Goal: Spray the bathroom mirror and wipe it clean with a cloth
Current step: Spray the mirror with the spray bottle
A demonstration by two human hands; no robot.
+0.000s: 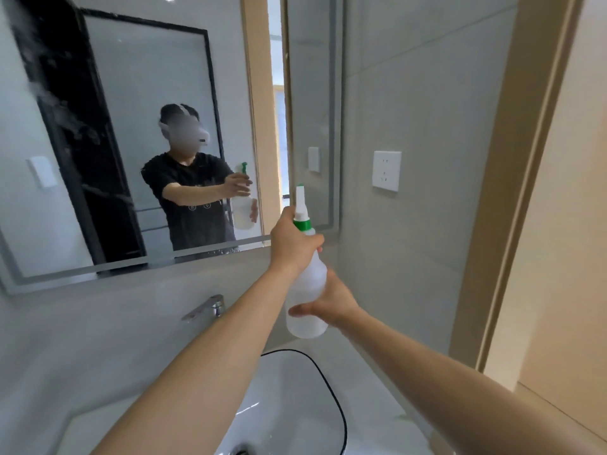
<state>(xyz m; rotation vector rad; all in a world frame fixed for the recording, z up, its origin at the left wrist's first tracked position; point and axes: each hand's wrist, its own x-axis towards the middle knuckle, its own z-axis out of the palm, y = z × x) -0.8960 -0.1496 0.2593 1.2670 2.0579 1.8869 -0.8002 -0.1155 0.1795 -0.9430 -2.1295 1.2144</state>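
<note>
Gripping spray bottle [307, 290] before mirror [131, 93]

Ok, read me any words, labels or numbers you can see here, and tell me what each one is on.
None can be read.
Shirt in the mirror: small pale marks on the chest, too blurred to read.
Spray bottle: no label visible.
Wall socket: no text.
</note>
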